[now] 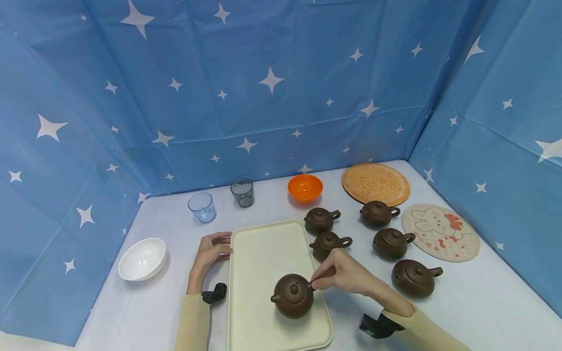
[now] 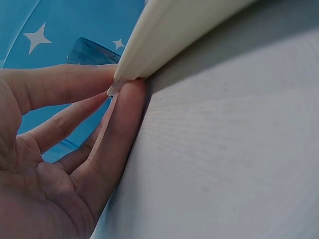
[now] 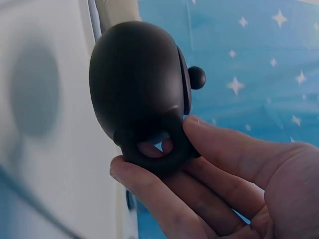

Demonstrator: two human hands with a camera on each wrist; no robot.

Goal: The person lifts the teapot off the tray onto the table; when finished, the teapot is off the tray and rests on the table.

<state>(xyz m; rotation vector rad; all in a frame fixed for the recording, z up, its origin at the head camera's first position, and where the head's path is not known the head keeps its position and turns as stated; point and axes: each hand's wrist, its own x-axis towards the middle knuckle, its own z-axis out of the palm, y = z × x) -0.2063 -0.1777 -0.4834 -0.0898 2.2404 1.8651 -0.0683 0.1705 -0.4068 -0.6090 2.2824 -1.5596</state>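
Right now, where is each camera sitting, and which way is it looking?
Head: worn high, looking forward and down at the table; both hands and sleeves show.
Left wrist: low beside the left hand, looking along fingers touching the cream tray rim.
Right wrist: behind the right hand, looking at the brown teapot it holds by the handle.
Shared: head and right wrist both show that teapot; head and left wrist, the tray.

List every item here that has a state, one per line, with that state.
Teapot on tray: upright, lid on, handle pinched by right hand.
Cream tray: flat on the table, left edge touched by left hand.
Five teapots beside tray: upright, lids on, untouched.
Orange bowl: upright, empty.
White bowl: upright, empty.
Clear blue cup: upright.
Grey cup: upright.
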